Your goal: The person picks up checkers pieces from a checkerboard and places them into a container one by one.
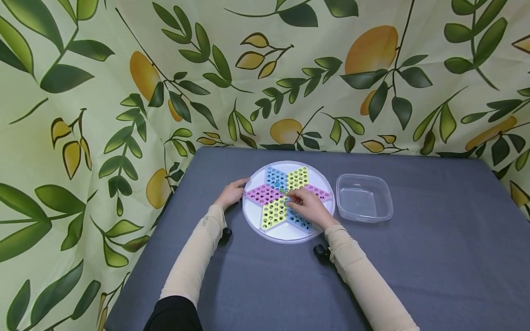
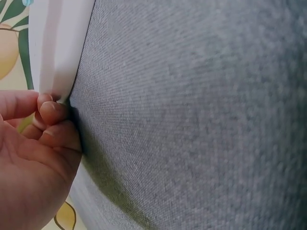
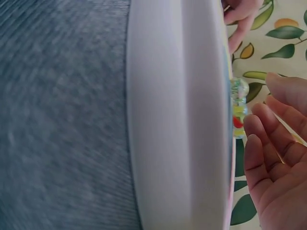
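A round white Chinese checkers board (image 1: 254, 220) lies on the table, its star divided into pink, yellow and blue points. My left hand (image 1: 232, 193) holds its left rim, with curled fingertips (image 2: 53, 112) at the edge in the left wrist view. Over the middle of the star is my right hand (image 1: 308, 208), its fingers loosely bent. In the right wrist view, clear coloured marbles (image 3: 238, 108) sit on the board right by the right fingertips (image 3: 253, 123). A blue marble (image 1: 277, 184) shows near the blue point in the head view.
A clear plastic container (image 1: 364, 197) stands on the table just right of the board. Grey cloth (image 1: 434, 257) covers the table. A leaf-patterned curtain (image 1: 256, 69) hangs behind and along the left side.
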Demonstrator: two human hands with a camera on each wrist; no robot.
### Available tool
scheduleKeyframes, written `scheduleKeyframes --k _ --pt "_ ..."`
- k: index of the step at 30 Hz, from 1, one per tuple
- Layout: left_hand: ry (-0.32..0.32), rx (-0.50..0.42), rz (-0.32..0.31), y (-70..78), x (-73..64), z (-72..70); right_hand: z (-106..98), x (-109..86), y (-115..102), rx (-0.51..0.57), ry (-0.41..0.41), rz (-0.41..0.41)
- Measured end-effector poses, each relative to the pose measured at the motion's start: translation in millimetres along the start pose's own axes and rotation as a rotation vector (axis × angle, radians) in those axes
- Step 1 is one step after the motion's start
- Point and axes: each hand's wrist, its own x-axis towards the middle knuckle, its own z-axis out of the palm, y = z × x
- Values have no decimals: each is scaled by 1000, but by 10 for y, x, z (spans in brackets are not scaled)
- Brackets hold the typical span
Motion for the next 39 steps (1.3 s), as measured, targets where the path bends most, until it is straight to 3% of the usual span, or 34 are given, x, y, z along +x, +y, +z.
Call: scheduleKeyframes --k 8,22,39 --pt "6 3 11 -19 -1 22 80 14 10 -25 0 15" --pt "-13 -43 -13 -19 -3 6 183 27 84 29 55 150" --pt "-21 -26 4 -9 11 -63 156 55 102 206 2 298"
